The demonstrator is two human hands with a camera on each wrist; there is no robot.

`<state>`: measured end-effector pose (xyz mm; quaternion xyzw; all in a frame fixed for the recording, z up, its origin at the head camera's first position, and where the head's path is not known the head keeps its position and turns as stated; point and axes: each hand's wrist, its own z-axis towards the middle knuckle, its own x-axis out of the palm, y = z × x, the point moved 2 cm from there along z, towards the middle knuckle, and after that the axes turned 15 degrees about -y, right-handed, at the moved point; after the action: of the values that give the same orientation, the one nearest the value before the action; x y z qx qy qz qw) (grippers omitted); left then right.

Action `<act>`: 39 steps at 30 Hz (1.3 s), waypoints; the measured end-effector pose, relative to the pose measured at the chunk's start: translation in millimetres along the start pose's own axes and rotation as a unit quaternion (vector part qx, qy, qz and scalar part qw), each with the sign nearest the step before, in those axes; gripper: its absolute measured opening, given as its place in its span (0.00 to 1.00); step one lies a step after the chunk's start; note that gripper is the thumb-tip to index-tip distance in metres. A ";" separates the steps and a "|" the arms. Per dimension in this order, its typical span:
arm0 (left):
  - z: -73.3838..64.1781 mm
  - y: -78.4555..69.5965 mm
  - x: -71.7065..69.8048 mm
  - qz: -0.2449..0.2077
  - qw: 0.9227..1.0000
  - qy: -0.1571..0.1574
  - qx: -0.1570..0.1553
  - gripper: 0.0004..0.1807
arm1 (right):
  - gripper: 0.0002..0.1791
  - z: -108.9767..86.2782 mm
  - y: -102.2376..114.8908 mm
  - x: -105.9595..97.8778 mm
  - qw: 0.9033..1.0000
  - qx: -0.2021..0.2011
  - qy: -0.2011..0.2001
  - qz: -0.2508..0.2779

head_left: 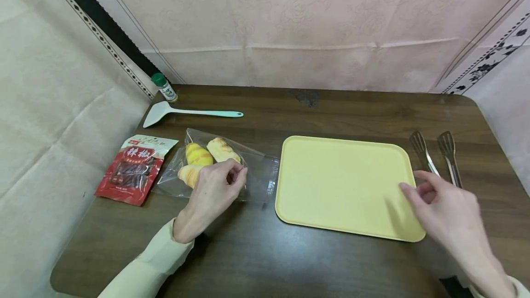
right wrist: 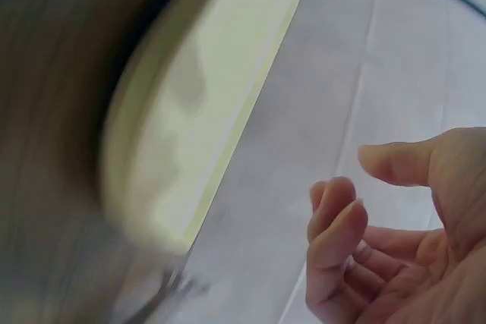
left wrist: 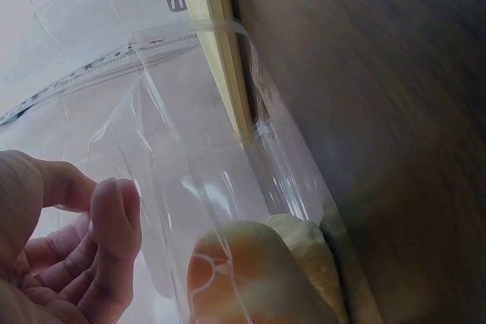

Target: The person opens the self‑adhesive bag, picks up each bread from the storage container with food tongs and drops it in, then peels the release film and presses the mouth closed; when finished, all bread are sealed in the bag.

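A clear plastic bag (head_left: 258, 174) with several bread rolls inside lies on the table left of centre. A yellow striped roll (head_left: 198, 154) and a pale one (head_left: 222, 150) show through its film. My left hand (head_left: 219, 185) is over the bag, thumb and forefinger pinching its upper film; in the left wrist view the fingertips (left wrist: 114, 206) meet beside the raised film. To the right lies a flat pale yellow tray (head_left: 343, 183). Just off its right edge hovers my right hand (head_left: 447, 210), thumb and fingers apart with nothing between them.
Two forks (head_left: 421, 148) lie beyond my right hand. At the left are a red food packet (head_left: 134, 169), a pale turquoise spatula (head_left: 194, 112) and a small green-capped bottle (head_left: 165, 88). A cloth (head_left: 310, 26) hangs behind the brown wooden table (head_left: 256, 252).
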<state>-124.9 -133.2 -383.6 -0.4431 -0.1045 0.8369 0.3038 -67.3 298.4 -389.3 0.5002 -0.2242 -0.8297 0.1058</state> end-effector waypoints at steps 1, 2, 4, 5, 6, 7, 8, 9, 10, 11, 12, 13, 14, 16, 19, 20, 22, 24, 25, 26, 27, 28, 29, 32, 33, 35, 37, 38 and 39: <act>0.0 0.4 -0.1 0.000 1.000 -0.001 0.001 0.05 | 0.24 -2.8 8.6 3.4 1.000 -0.012 -0.004 0.014; 0.0 0.7 -0.2 -0.001 1.000 0.000 0.001 0.05 | 0.23 -5.0 17.8 6.7 0.999 -0.023 -0.010 0.027; 0.5 1.2 -0.2 -0.001 1.000 0.000 0.003 0.06 | 0.21 -8.8 35.5 12.7 0.998 -0.043 -0.018 0.043; 1.0 1.3 -0.2 -0.001 1.000 0.001 0.003 0.06 | 0.20 -10.3 43.7 15.5 0.997 -0.055 -0.023 0.054; 1.7 1.5 -0.1 -0.002 1.000 0.001 0.004 0.06 | 0.20 -12.3 51.5 18.5 0.995 -0.066 -0.025 0.065; 2.5 1.4 0.0 -0.004 1.000 0.002 0.005 0.06 | 0.19 -14.6 59.3 21.3 0.994 -0.078 -0.027 0.075; 3.4 1.5 0.2 -0.006 1.000 0.003 0.006 0.06 | 0.18 -17.1 66.5 24.7 0.992 -0.088 -0.025 0.086; 4.4 1.5 0.4 -0.007 1.000 0.004 0.008 0.06 | 0.18 -20.1 73.8 28.0 0.991 -0.095 -0.021 0.097; 5.3 1.4 0.6 -0.010 1.000 0.005 0.009 0.06 | 0.17 -23.3 80.9 31.7 0.989 -0.102 -0.015 0.109; 6.2 1.4 0.7 -0.011 1.000 0.007 0.010 0.06 | 0.17 -27.0 87.7 35.5 0.987 -0.105 -0.006 0.122; 7.1 1.4 0.8 -0.013 1.000 0.009 0.011 0.06 | 0.17 -30.9 94.4 39.4 0.985 -0.103 0.010 0.139; 7.7 1.4 0.9 -0.015 1.000 0.011 0.012 0.06 | 0.18 -35.0 101.4 43.6 0.983 -0.094 0.032 0.155; 8.3 1.6 1.0 -0.015 1.000 0.012 0.013 0.06 | 0.19 -39.0 108.1 48.1 0.980 -0.082 0.057 0.174; 9.3 1.8 1.1 -0.014 1.000 0.014 0.016 0.06 | 0.21 -47.1 122.0 58.3 0.967 -0.047 0.116 0.221; 10.4 2.1 1.3 -0.013 1.000 0.016 0.020 0.07 | 0.26 -60.6 142.9 75.3 0.929 0.035 0.215 0.299; 10.7 2.2 1.4 -0.013 1.000 0.016 0.021 0.07 | 0.27 -65.1 149.9 81.2 0.912 0.063 0.242 0.326; 11.2 2.5 1.7 -0.016 1.000 0.019 0.018 0.07 | 0.29 -73.4 164.1 92.0 0.877 0.117 0.285 0.369; 11.4 2.5 1.6 -0.019 0.999 0.020 0.017 0.07 | 0.31 -80.5 178.2 101.6 0.848 0.156 0.309 0.402; 11.5 2.4 1.5 -0.022 0.999 0.020 0.016 0.07 | 0.32 -83.0 185.1 105.5 0.836 0.173 0.316 0.415; 11.4 2.5 1.2 -0.025 0.999 0.020 0.017 0.07 | 0.32 -85.1 191.6 109.4 0.827 0.186 0.320 0.423; 11.3 2.7 1.1 -0.028 0.999 0.019 0.017 0.08 | 0.34 -86.7 198.0 113.1 0.820 0.197 0.321 0.431; 11.2 2.8 0.8 -0.030 0.999 0.017 0.019 0.08 | 0.35 -88.3 204.1 116.7 0.813 0.209 0.321 0.440; 11.0 3.0 0.6 -0.032 0.999 0.016 0.019 0.08 | 0.35 -89.6 209.7 120.3 0.805 0.221 0.321 0.447; 9.5 3.9 0.0 -0.031 0.999 0.014 0.019 0.08 | 0.35 -92.8 223.5 131.4 0.789 0.250 0.316 0.464; 9.1 4.2 0.1 -0.030 0.999 0.015 0.018 0.08 | 0.33 -93.8 227.3 135.2 0.783 0.258 0.314 0.471; 7.6 4.6 -0.4 -0.028 0.999 0.015 0.016 0.07 | 0.30 -96.0 233.5 142.5 0.774 0.273 0.308 0.480; 6.5 5.6 -0.7 -0.028 0.999 0.014 0.016 0.07 | 0.25 -98.2 238.3 148.5 0.768 0.284 0.303 0.487; 6.1 6.1 -0.9 -0.030 0.999 0.014 0.016 0.07 | 0.23 -99.3 240.4 151.3 0.765 0.289 0.300 0.490; 5.9 6.6 -1.1 -0.030 0.999 0.014 0.017 0.08 | 0.21 -100.2 242.4 153.7 0.763 0.294 0.298 0.493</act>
<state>-131.9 -138.6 -382.3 -0.4459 -0.0994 0.8229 0.3377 -64.5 -2.3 -433.7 0.5495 -0.6302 -0.3656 0.4090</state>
